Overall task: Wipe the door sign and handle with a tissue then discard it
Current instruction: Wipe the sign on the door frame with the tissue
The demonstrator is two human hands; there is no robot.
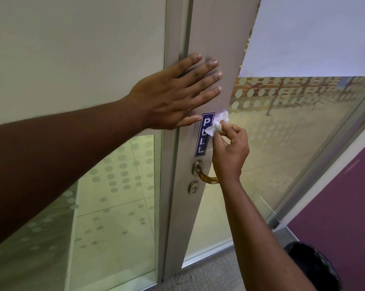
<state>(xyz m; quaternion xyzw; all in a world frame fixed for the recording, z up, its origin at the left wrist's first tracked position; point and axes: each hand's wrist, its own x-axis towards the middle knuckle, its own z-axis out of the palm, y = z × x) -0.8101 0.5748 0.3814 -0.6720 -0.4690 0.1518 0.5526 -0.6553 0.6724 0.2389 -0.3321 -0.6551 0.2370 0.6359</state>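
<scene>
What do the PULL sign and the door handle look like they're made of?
PULL sign: probably a glossy vinyl or plastic sticker, lying flat on the frame and catching glare.
Door handle: brushed metal round base, dull silver sheen; the curved grip looks like translucent amber plastic or resin, though tinted reflection can't be ruled out.

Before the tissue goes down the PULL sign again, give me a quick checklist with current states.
1. Tissue pinched in right hand: ok.
2. Tissue touching PULL sign: ok, at its upper right edge.
3. Left hand flat on door frame, bracing: ok.
4. Left thumb clear of the sign: not ok, it touches the top left corner.
5. Handle reachable below: ok.
6. Black-lined bin open: cannot tell.
</scene>
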